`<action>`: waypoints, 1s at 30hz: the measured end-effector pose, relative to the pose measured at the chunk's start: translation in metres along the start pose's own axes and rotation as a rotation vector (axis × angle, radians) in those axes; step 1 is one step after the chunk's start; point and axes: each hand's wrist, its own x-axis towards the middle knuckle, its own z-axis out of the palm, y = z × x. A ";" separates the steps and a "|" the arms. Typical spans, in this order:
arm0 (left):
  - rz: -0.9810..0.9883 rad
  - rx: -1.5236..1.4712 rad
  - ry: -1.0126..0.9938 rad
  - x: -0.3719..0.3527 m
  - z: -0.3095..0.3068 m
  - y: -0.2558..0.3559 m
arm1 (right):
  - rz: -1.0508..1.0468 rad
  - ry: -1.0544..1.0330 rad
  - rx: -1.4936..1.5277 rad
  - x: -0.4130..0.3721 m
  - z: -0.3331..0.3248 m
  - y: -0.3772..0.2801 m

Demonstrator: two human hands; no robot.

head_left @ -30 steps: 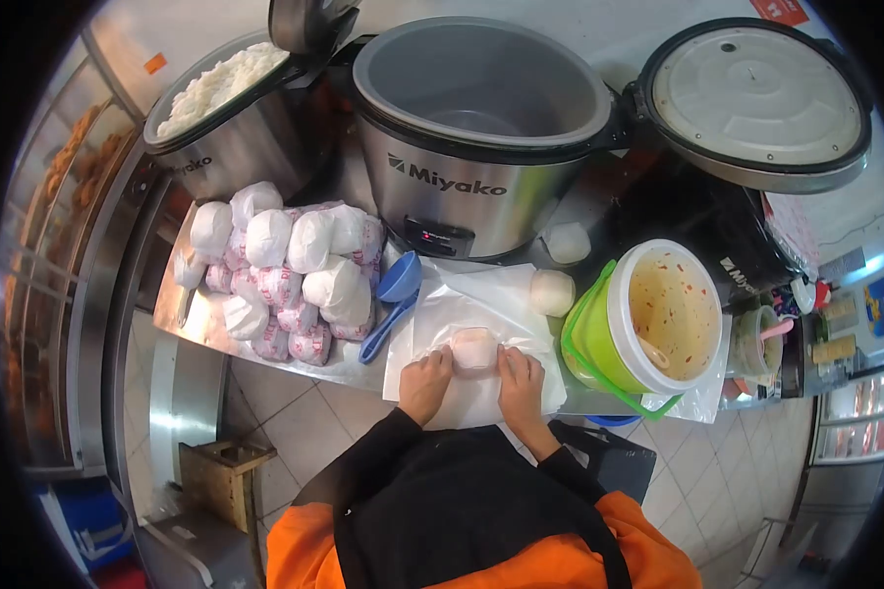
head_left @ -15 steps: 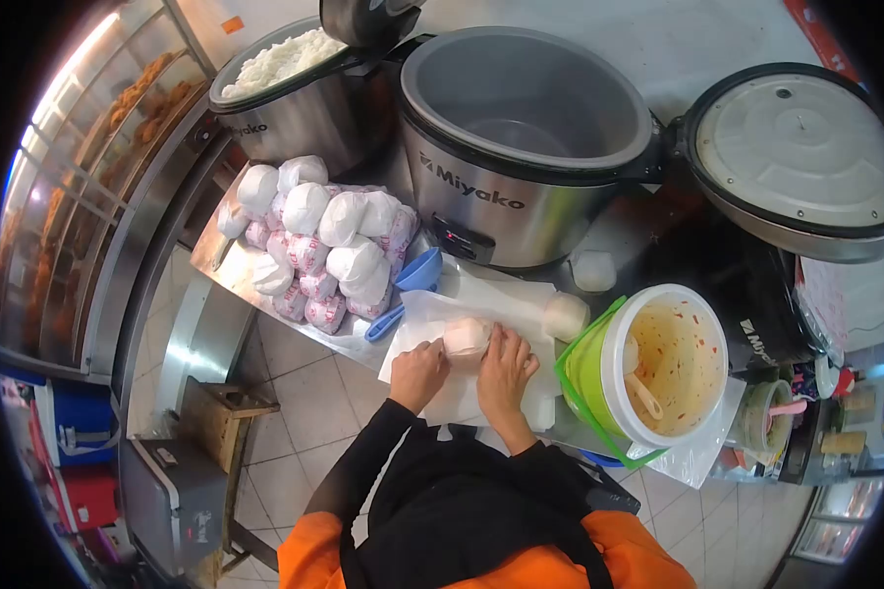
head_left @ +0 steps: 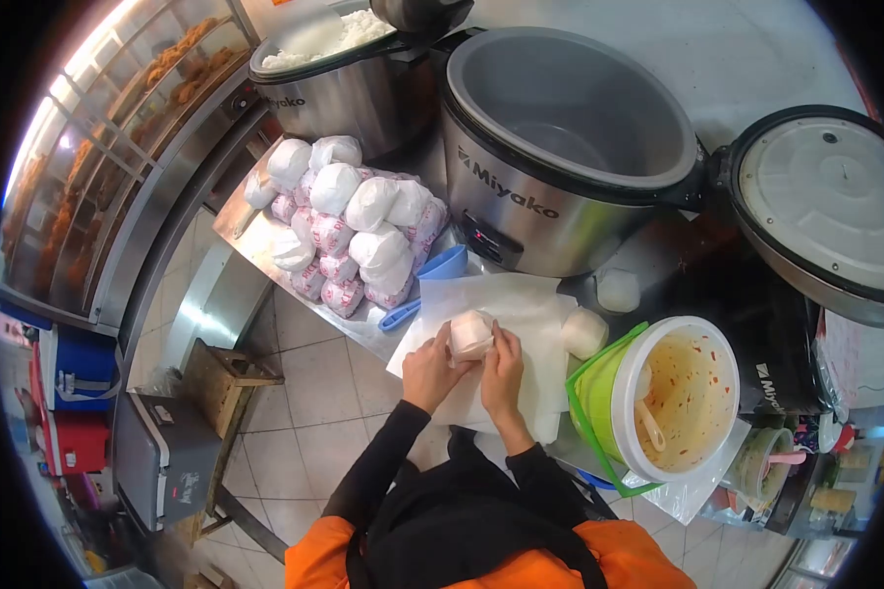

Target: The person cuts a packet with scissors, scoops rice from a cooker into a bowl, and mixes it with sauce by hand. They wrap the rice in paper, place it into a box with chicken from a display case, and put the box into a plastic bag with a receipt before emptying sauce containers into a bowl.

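A small bundle in white paper (head_left: 470, 335) sits on flat sheets of white paper (head_left: 530, 299) near the counter's front edge. My left hand (head_left: 430, 373) is closed around its left side, and my right hand (head_left: 502, 373) holds the right side. Another white bundle (head_left: 584, 334) lies to the right, beside the green bucket. A further white piece (head_left: 618, 291) rests in front of the large cooker. At the left stands a pile of wrapped bundles (head_left: 349, 221), some plain white, some with pink print. A blue scoop (head_left: 444, 263) lies between pile and paper.
A large open Miyako cooker (head_left: 530, 187) stands behind the paper, its lid (head_left: 815, 187) tilted to the right. Another cooker (head_left: 339, 108) at the back left holds white rice. The green bucket (head_left: 609, 407), at the right, contains orange-flecked residue and a spoon (head_left: 649, 424).
The view has shifted, so the counter appears farther right and tilted. My left hand has closed in more around the bundle, which looks turned upright and more tightly gathered.
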 end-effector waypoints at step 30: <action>-0.766 -1.365 1.070 -0.598 -0.136 -0.232 | 0.390 -1.992 0.499 -0.443 0.252 -0.348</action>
